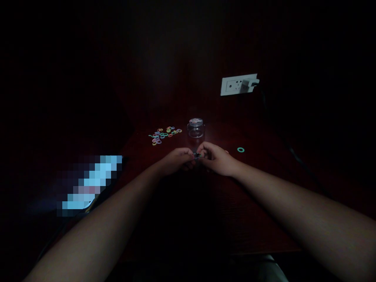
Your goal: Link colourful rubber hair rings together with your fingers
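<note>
My left hand (178,160) and my right hand (216,158) meet over the middle of the table, thumbs and fingers pinched together. Between their fingertips is a small hair tie (196,156), dim and partly covered, with hints of green and blue. Just beyond the hands stands a clear round jar (196,133) with a patterned lid. A loose pile of small coloured hair ties (162,134) lies to the jar's left. One green ring (241,149) lies by itself to the right of my right hand.
The room is very dark around the dark red table (252,196). At the left edge glows a blurred-out bright screen (92,184). A white wall socket (235,85) with a plug (250,83) is at the back right, and a cable (295,154) runs down from there.
</note>
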Tool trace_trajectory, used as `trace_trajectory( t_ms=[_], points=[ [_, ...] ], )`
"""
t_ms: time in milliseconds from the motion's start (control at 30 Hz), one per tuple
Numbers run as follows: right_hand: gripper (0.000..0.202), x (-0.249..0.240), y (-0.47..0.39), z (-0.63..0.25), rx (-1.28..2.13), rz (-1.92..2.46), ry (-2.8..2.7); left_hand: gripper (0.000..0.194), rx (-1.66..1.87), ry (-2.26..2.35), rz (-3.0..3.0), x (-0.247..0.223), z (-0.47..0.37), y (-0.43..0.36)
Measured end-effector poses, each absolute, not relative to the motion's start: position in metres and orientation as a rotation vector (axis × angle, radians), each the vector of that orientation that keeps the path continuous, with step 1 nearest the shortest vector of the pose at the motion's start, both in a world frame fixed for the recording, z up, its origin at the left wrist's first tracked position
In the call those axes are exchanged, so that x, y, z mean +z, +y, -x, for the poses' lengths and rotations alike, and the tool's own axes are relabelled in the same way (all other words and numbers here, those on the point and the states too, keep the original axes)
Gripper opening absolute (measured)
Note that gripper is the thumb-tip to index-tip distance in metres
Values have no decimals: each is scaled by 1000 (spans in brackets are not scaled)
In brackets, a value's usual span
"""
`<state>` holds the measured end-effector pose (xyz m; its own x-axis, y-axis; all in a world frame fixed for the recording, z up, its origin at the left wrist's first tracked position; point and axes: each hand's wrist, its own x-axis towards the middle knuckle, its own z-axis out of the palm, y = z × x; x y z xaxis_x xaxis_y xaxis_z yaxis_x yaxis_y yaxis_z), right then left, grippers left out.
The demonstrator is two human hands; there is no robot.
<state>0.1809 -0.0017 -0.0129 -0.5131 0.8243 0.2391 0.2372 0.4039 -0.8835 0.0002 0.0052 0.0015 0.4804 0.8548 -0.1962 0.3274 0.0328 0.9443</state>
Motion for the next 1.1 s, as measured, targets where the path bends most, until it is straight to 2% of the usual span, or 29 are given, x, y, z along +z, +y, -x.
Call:
trace_trajectory(
  t_ms=[300,933,1100],
  points=[
    [5,-7,-5,-180,987,1019,-2016,15,559,1065,-1534,0,0,6],
    [12,-10,-2,-181,1117,969,-1993,16,578,1038,-1563,0,0,6],
    [10,-9,-3,-181,1097,1003,-1995,26,598,942,-1636,-2,0,5]
  ],
)
